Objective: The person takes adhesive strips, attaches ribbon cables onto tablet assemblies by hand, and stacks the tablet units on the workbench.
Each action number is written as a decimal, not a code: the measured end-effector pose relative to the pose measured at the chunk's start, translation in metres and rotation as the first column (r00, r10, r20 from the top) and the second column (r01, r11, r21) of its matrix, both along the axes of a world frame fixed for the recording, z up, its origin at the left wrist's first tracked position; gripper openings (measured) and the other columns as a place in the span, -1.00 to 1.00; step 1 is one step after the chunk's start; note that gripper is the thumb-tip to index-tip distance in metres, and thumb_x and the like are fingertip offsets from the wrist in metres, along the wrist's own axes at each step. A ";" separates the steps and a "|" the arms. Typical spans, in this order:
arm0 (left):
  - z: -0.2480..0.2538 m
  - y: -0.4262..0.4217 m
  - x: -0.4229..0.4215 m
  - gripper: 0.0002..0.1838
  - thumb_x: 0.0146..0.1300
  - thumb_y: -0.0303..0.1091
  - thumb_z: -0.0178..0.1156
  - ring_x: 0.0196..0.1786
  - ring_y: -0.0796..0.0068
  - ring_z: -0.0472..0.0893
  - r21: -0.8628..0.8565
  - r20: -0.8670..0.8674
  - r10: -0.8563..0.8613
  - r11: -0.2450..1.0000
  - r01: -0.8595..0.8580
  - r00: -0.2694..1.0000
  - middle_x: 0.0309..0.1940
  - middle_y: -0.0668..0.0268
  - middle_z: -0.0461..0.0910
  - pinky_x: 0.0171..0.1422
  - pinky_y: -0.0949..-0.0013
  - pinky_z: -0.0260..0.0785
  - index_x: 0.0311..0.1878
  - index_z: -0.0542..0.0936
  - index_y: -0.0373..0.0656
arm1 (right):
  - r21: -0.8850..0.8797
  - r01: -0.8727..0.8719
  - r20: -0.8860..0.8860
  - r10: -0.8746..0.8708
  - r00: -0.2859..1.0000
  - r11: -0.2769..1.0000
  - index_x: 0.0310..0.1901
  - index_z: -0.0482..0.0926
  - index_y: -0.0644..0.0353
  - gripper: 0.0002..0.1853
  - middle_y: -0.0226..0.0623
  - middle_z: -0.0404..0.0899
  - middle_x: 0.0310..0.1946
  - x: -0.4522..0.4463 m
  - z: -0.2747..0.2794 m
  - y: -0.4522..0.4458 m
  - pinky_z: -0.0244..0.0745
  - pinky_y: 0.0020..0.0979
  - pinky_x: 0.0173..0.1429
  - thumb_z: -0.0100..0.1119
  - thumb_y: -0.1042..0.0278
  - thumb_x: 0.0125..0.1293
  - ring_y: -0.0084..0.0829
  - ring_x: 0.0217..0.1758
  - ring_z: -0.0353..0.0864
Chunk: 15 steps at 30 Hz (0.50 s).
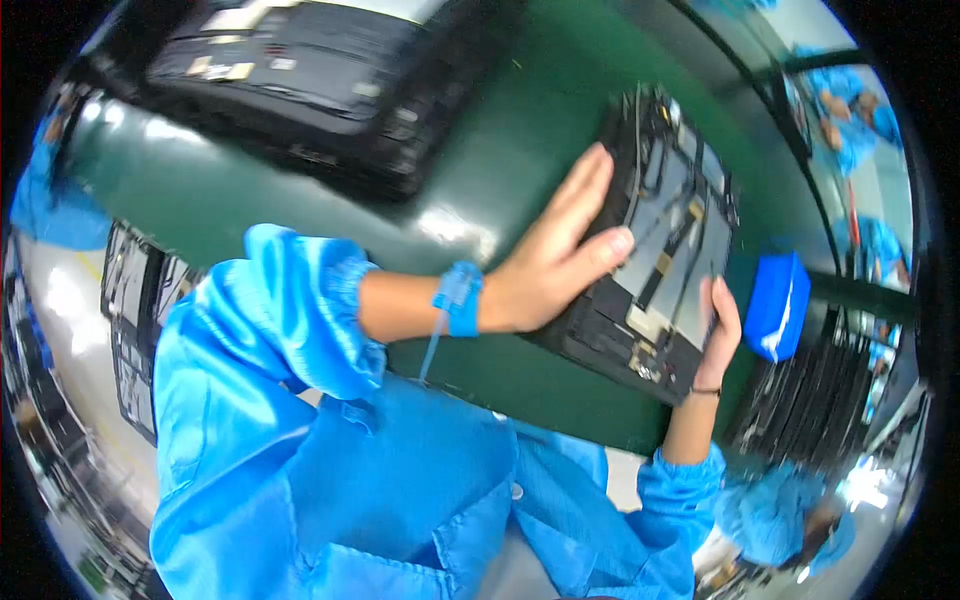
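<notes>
A thick block of flat black electronic panels, seemingly stacked, is tilted between both my hands over the green table. Its top face shows grey plates, dark ribbon cables, tan tape and small circuit parts along the edges. My left hand, with a blue strap at the wrist, grips the left edge, its thumb over the top and its fingers along the side. At the lower right edge, my right hand holds the block with fingertips over the rim. The undersides of the panels are hidden.
A bigger pile of similar black panels rests at the upper left of the green table. To the right are a blue bin and a row of dark panels. Co-workers in blue appear beyond the table.
</notes>
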State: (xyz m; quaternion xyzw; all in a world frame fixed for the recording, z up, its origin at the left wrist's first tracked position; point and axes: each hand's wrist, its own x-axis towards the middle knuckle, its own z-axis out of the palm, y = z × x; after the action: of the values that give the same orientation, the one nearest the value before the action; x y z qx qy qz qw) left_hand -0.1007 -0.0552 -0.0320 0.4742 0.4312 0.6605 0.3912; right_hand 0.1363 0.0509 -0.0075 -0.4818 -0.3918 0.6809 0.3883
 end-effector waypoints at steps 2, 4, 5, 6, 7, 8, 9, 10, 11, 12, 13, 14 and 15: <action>-0.005 0.005 0.008 -0.20 0.49 -0.06 -0.14 0.58 0.11 -0.25 0.018 0.236 -0.036 0.999 0.033 0.971 0.51 -0.12 -0.23 0.59 0.26 -0.41 0.45 -0.21 -0.51 | 0.071 0.086 0.076 -0.091 0.993 0.994 -0.17 0.60 0.18 -0.81 -0.42 0.62 -0.25 -0.007 0.005 0.003 0.41 -0.50 0.01 0.18 0.27 0.29 -0.54 -0.19 0.55; -0.002 0.008 0.011 -0.25 0.50 -0.02 -0.21 0.57 0.26 -0.19 0.025 0.282 -0.018 1.000 0.012 0.959 0.53 0.04 -0.15 0.58 0.27 -0.34 0.50 -0.18 -0.35 | 0.020 0.055 -0.014 -0.054 0.998 0.998 -0.22 0.59 0.17 -0.79 -0.44 0.59 -0.31 -0.009 0.011 0.008 0.41 -0.49 -0.08 0.13 0.21 0.30 -0.55 -0.24 0.52; -0.003 0.009 0.012 -0.26 0.50 0.00 -0.21 0.57 0.26 -0.14 0.022 0.307 -0.007 1.000 0.000 0.952 0.51 0.04 -0.09 0.57 0.27 -0.30 0.50 -0.14 -0.34 | 0.232 0.032 0.090 -0.054 0.994 0.972 -0.24 0.58 0.14 -0.79 -0.46 0.57 -0.33 -0.002 0.008 0.015 0.40 -0.48 -0.08 0.11 0.18 0.30 -0.57 -0.25 0.51; -0.004 0.011 0.011 -0.27 0.50 0.03 -0.22 0.55 0.26 -0.07 -0.011 0.300 -0.001 1.000 0.005 0.954 0.48 0.05 -0.02 0.56 0.27 -0.25 0.49 -0.09 -0.32 | 0.219 0.021 0.060 -0.035 0.998 0.976 -0.23 0.56 0.12 -0.79 -0.47 0.55 -0.33 -0.003 0.017 0.017 0.40 -0.48 -0.07 0.10 0.17 0.31 -0.56 -0.24 0.50; -0.008 0.013 0.010 -0.28 0.50 0.05 -0.23 0.52 0.26 0.00 -0.047 0.292 0.004 0.999 0.010 0.956 0.45 0.06 0.04 0.55 0.27 -0.20 0.48 -0.05 -0.31 | 0.203 0.010 0.029 -0.017 0.999 0.979 -0.22 0.55 0.10 -0.79 -0.47 0.52 -0.32 -0.009 0.030 0.018 0.40 -0.47 -0.06 0.09 0.15 0.32 -0.56 -0.23 0.49; -0.016 0.018 0.009 -0.33 0.50 0.03 -0.21 0.48 0.29 0.09 -0.051 0.322 0.045 0.998 -0.030 0.946 0.40 0.08 0.12 0.53 0.28 -0.11 0.45 0.02 -0.29 | 0.258 0.055 0.038 -0.067 0.997 0.965 -0.21 0.55 0.12 -0.78 -0.45 0.53 -0.30 -0.023 0.044 0.014 0.42 -0.43 -0.03 0.10 0.15 0.32 -0.51 -0.22 0.51; -0.018 0.024 0.009 -0.40 0.49 -0.11 -0.10 0.19 0.36 0.36 -0.044 0.338 0.087 0.996 -0.077 0.937 0.26 0.07 0.25 0.33 0.33 0.20 0.42 0.07 -0.29 | 0.314 0.104 0.035 -0.121 0.992 0.944 -0.21 0.56 0.13 -0.77 -0.43 0.54 -0.28 -0.034 0.058 0.010 0.45 -0.39 -0.01 0.11 0.15 0.33 -0.47 -0.21 0.54; -0.021 0.024 0.011 -0.42 0.48 -0.14 -0.10 0.14 0.39 0.38 -0.016 0.392 0.059 0.998 -0.057 0.918 0.23 0.08 0.26 0.29 0.35 0.23 0.41 0.09 -0.28 | 0.334 0.080 -0.001 -0.084 0.996 0.939 -0.21 0.55 0.12 -0.76 -0.40 0.54 -0.28 -0.039 0.069 0.013 0.47 -0.36 0.02 0.12 0.12 0.33 -0.45 -0.19 0.56; -0.019 0.023 0.012 -0.45 0.48 -0.17 -0.10 0.10 0.41 0.39 0.019 0.440 0.024 0.999 -0.036 0.898 0.20 0.10 0.28 0.25 0.37 0.27 0.40 0.10 -0.26 | 0.260 0.081 -0.081 -0.062 0.995 0.962 -0.14 0.55 0.17 -0.75 -0.36 0.55 -0.21 -0.045 0.078 0.014 0.46 -0.35 0.10 0.09 0.16 0.37 -0.44 -0.12 0.56; -0.018 0.024 0.012 -0.45 0.48 -0.18 -0.09 0.05 0.43 0.40 -0.004 0.403 0.030 1.000 -0.031 0.915 0.17 0.11 0.29 0.21 0.38 0.29 0.40 0.09 -0.27 | 0.248 0.098 -0.108 -0.073 0.991 0.964 -0.05 0.52 0.23 -0.74 -0.34 0.54 -0.15 -0.059 0.090 0.014 0.45 -0.36 0.13 0.07 0.22 0.39 -0.43 -0.08 0.56; -0.020 0.026 0.013 -0.45 0.48 -0.19 -0.09 0.00 0.45 0.42 -0.029 0.367 0.036 0.999 -0.027 0.929 0.14 0.13 0.31 0.18 0.39 0.31 0.40 0.09 -0.27 | 0.316 0.041 -0.092 -0.013 0.996 0.948 0.03 0.46 0.24 -0.72 -0.30 0.52 -0.08 -0.069 0.095 0.015 0.43 -0.37 0.16 0.06 0.28 0.39 -0.42 -0.03 0.55; -0.024 0.028 0.013 -0.43 0.48 -0.17 -0.09 -0.02 0.44 0.42 -0.020 0.321 0.030 0.999 -0.025 0.947 0.11 0.14 0.32 0.16 0.38 0.32 0.40 0.08 -0.28 | 0.465 -0.052 -0.005 0.061 0.998 0.884 0.11 0.41 0.26 -0.69 -0.25 0.50 0.00 -0.080 0.096 0.014 0.41 -0.38 0.19 0.05 0.33 0.40 -0.41 0.01 0.54; -0.023 0.030 0.012 -0.42 0.48 -0.15 -0.10 -0.04 0.44 0.43 -0.011 0.273 0.026 1.000 -0.023 0.962 0.07 0.15 0.34 0.14 0.38 0.33 0.40 0.07 -0.29 | 0.643 -0.156 0.152 0.075 0.986 0.750 0.19 0.35 0.27 -0.64 -0.21 0.48 0.07 -0.095 0.096 0.012 0.39 -0.39 0.22 0.03 0.39 0.41 -0.40 0.06 0.52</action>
State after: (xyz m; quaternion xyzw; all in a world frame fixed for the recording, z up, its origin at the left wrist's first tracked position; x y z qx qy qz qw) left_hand -0.0886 -0.0255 -0.0552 0.3716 0.3814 0.7228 0.4405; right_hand 0.0415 0.0632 0.0885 -0.3301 -0.6551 0.4953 0.4653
